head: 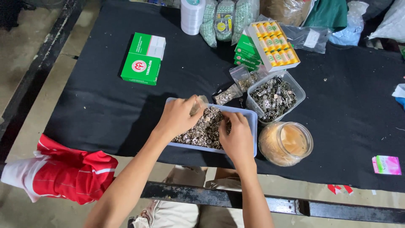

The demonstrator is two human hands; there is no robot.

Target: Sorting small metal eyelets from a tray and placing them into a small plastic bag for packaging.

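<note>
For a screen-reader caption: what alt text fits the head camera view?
Two bare hands, left hand and right hand, reach into a pale blue tray of small metal buttons on a black cloth-covered table. Beside it sit a clear tub of metal clips and a jar.

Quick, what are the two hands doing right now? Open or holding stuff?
Left hand: closed on a small clear bag over the tray.
Right hand: fingers curled down in the metal buttons; whether it holds any cannot be told.

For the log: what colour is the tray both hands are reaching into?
Pale blue tray, heaped with small silvery metal buttons; shows in the head view.
</note>
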